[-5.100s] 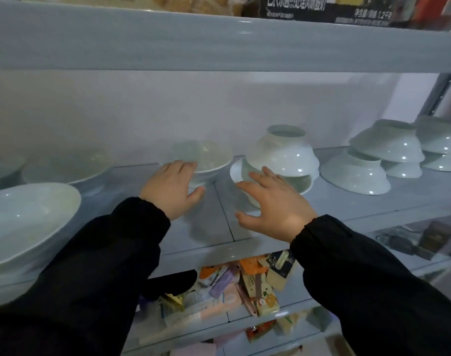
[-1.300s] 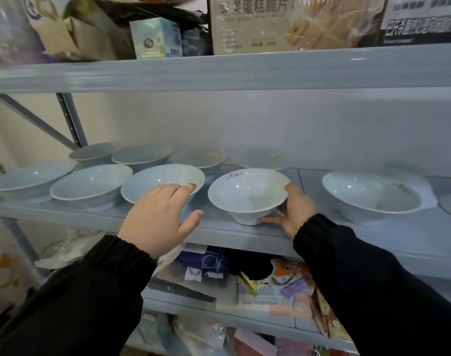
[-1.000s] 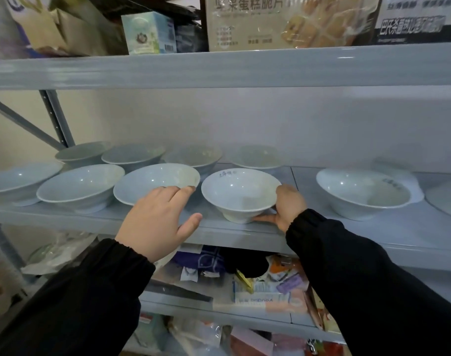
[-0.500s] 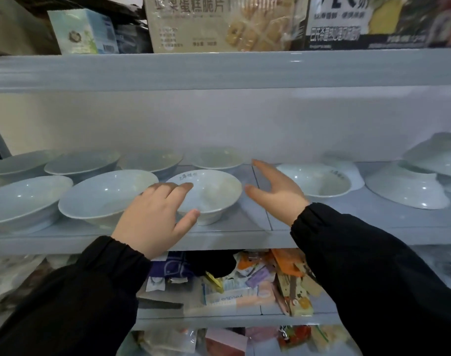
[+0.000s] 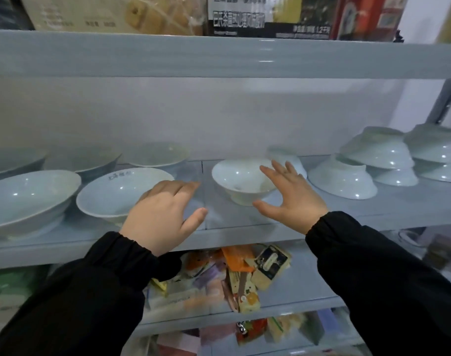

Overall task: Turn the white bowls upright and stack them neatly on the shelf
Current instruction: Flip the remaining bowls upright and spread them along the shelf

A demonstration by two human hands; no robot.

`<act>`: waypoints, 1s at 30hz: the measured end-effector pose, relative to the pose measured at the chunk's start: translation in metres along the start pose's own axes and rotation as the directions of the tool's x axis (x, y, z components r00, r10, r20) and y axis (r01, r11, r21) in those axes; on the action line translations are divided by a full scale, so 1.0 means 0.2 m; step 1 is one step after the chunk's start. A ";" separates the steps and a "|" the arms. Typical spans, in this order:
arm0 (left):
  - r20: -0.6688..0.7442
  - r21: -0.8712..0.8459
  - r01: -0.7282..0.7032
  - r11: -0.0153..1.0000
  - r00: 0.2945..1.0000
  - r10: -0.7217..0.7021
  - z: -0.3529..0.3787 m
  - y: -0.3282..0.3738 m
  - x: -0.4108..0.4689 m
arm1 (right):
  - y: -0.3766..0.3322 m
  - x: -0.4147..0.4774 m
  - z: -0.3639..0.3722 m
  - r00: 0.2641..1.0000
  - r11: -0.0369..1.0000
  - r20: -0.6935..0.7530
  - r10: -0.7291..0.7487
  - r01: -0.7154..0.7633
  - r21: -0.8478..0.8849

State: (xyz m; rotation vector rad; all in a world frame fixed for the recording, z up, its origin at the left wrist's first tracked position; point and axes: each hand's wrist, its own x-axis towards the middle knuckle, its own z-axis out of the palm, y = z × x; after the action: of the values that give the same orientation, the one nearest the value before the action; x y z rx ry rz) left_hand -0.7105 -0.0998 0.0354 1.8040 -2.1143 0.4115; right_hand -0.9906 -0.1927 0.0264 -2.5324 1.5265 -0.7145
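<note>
The grey shelf [image 5: 409, 204] carries upright white bowls [image 5: 34, 196] from left to centre, and overturned bowls [image 5: 342, 179], some stacked, at right.

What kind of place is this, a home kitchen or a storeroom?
Probably a storeroom or pantry: open grey metal shelving, many white bowls set out on one shelf, boxed food above, loose snack packets below.
</note>
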 end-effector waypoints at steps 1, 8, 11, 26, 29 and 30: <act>0.000 -0.002 0.003 1.000 1.000 -0.003 0.02 0.05 0.03 | 0.06 0.00 -0.01 1.000 1.000 0.010 -0.004 0.004 -0.011; 0.018 -0.021 -0.006 1.000 1.000 0.006 0.14 0.33 0.21 | 0.36 0.03 -0.07 0.999 0.999 0.004 -0.051 0.051 -0.007; 0.001 -0.030 0.008 1.000 1.000 -0.008 0.18 0.44 0.25 | 0.45 0.05 -0.09 0.996 0.996 0.014 -0.084 0.084 0.023; 0.025 0.020 0.108 0.994 0.994 -0.108 0.28 0.83 0.45 | 0.70 0.07 -0.19 0.972 0.972 0.062 -0.226 0.221 0.080; 0.031 0.032 0.106 0.994 0.994 -0.107 0.30 0.87 0.47 | 0.71 0.08 -0.20 0.969 0.969 0.058 -0.239 0.234 0.083; 0.032 0.033 0.103 0.994 0.994 -0.104 0.31 0.88 0.48 | 0.71 0.08 -0.21 0.969 0.968 0.052 -0.242 0.237 0.087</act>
State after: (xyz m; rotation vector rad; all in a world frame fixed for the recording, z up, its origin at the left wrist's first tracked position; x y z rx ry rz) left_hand -0.9014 -0.1840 0.0205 1.9411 -2.0359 0.3934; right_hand -1.1176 -0.2701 0.0232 -2.6778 1.1601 -0.7002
